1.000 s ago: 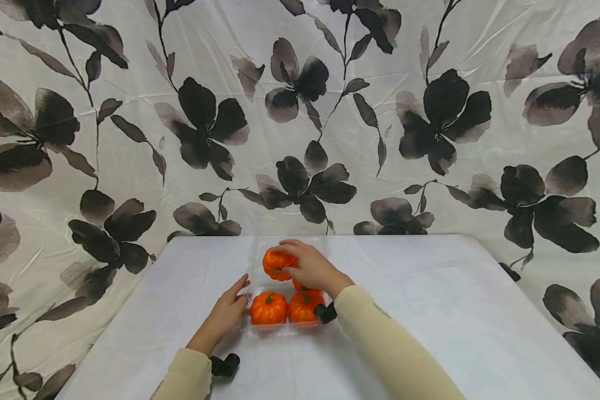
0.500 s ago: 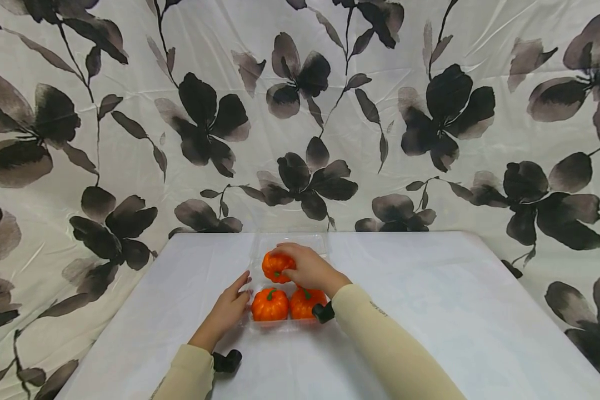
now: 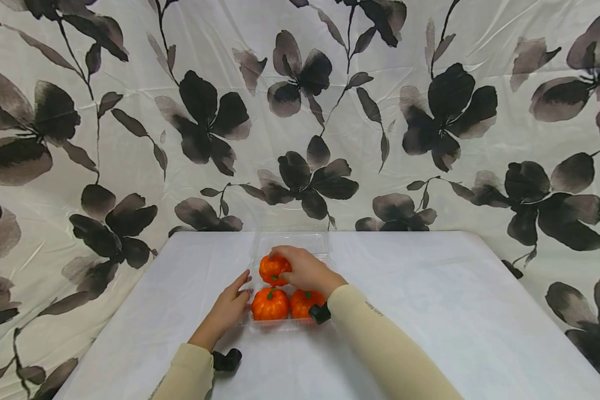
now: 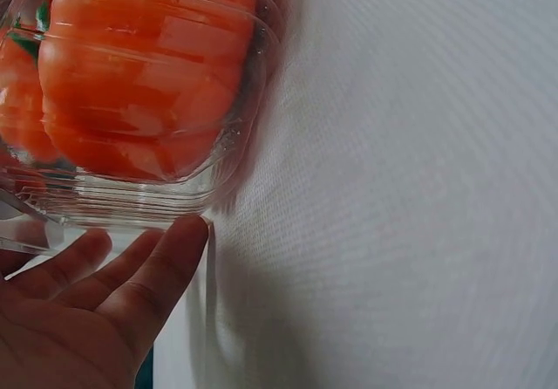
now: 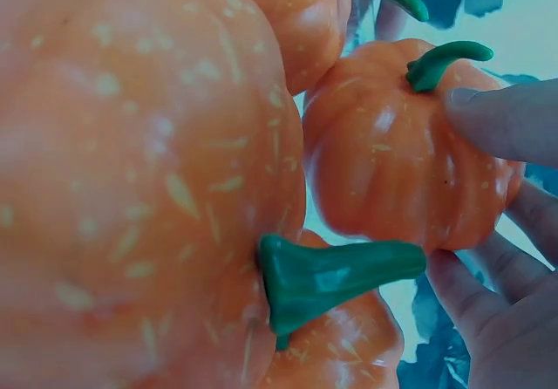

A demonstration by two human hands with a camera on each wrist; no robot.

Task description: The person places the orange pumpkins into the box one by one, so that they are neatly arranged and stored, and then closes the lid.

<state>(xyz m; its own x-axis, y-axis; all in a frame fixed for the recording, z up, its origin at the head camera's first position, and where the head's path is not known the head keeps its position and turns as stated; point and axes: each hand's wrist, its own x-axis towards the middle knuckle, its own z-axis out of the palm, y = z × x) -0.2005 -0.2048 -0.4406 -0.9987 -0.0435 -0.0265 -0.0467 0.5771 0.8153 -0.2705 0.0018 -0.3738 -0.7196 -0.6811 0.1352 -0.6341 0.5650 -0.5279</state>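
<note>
My right hand (image 3: 307, 269) grips a small orange toy pumpkin (image 3: 274, 270) with a green stem, over the back left of a clear plastic box (image 3: 265, 325). In the right wrist view the thumb and fingers lie around that pumpkin. Two more pumpkins sit in the front of the box, a left one (image 3: 270, 304) and a right one (image 3: 306, 303). Another pumpkin (image 5: 340, 354) shows low in the right wrist view, mostly hidden in the head view by the right hand. My left hand (image 3: 228, 304) touches the box's left side with extended fingers (image 4: 179, 245).
The box's clear lid (image 3: 292, 241) stands open at the back, near the far edge of the white table (image 3: 420, 311). Behind it hangs a floral cloth (image 3: 370, 133). Black wrist cameras stick out below the sleeves, the left one (image 3: 227, 360) close to the tabletop.
My right hand has moved slightly left and nearer with the pumpkin in its grip. The left hand stays at the box's side. The head view has shifted a little.
</note>
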